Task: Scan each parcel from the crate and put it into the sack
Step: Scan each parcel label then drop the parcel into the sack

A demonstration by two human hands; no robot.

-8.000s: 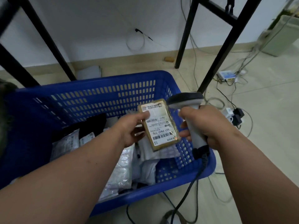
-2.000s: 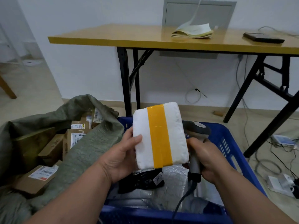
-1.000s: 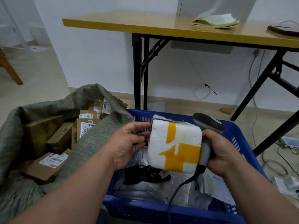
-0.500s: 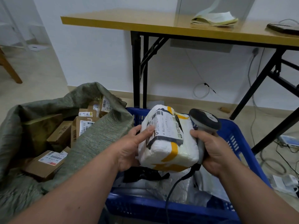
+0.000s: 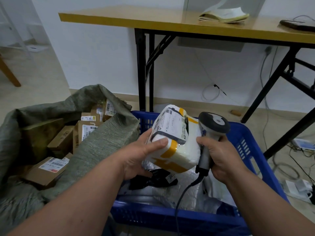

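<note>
Left grip: left hand (image 5: 136,159) clasps foam parcel (image 5: 173,147) over blue crate (image 5: 247,143).
Right grip: right hand (image 5: 219,157) clenches barcode scanner (image 5: 213,126), beside parcel.
Room: worktop (image 5: 153,19) beyond; sack (image 5: 102,142) left of left grip.
Hidden: label print unreadable.

One scanner (image 5: 211,133) — one crate (image 5: 247,142) — one sack (image 5: 102,142)

head: single view | worn high, faces forward and down | close over crate (image 5: 242,143) | sack (image 5: 102,142) left, bench (image 5: 153,19) far
</note>
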